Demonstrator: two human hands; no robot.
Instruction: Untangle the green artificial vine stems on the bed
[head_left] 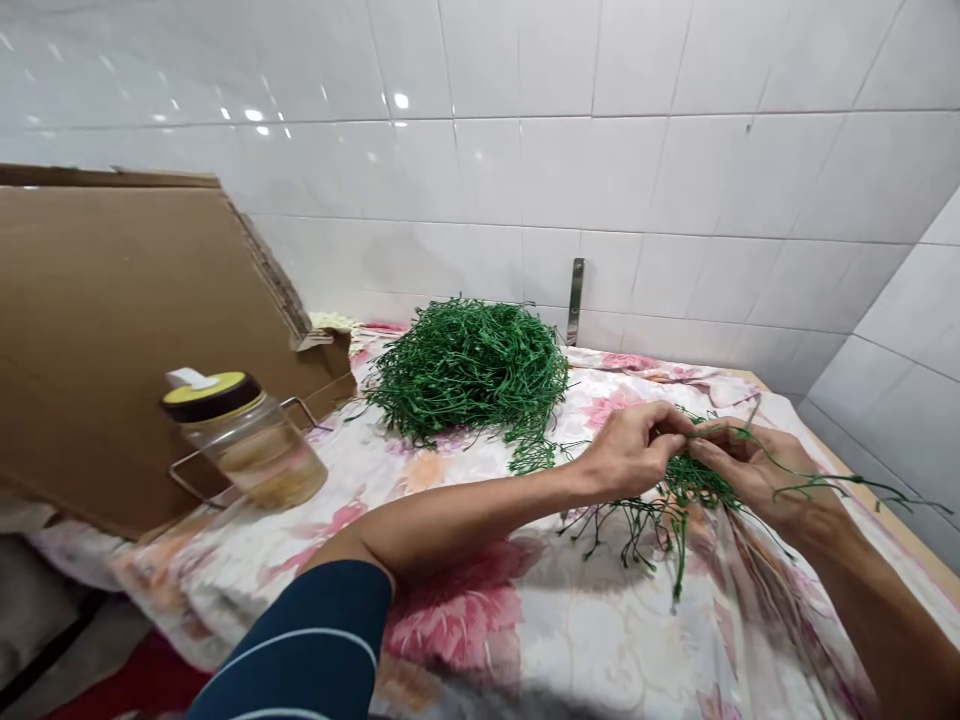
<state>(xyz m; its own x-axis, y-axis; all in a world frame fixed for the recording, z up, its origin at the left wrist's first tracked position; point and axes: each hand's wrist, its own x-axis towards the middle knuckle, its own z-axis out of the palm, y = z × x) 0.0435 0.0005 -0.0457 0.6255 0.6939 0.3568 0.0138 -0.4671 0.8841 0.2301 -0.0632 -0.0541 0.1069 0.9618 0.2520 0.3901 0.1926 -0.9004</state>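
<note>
The left hand (628, 452) and right hand (756, 474) meet above a floral bedsheet (465, 620); their fingertips (691, 443) are close together, pinched narrowly on a tangled green plastic vine (694, 482); the fingers of both hands curl around it, and the thumbs are partly hidden behind the strands. The vine's clump lies between and just below the hands, its long axis running roughly left to right; one thin strand trails right past the right hand, while a thicker stem hangs down, pointing toward the person, and short sprigs spread left under the left wrist. A large heap of the same green vine (469, 370) sits on the sheet, farther ahead and left of the hands, with a few strands reaching toward them. Left of the heap stands a glass jar (251, 450) with a yellow-and-black lid, holding pale liquid, in a wire holder (225, 462); behind it leans a brown cardboard sheet (127, 340). A navy sleeve (300, 640) covers the left upper arm; white tiles (600, 150) form the wall, with a metal bracket (575, 300) on it.
</note>
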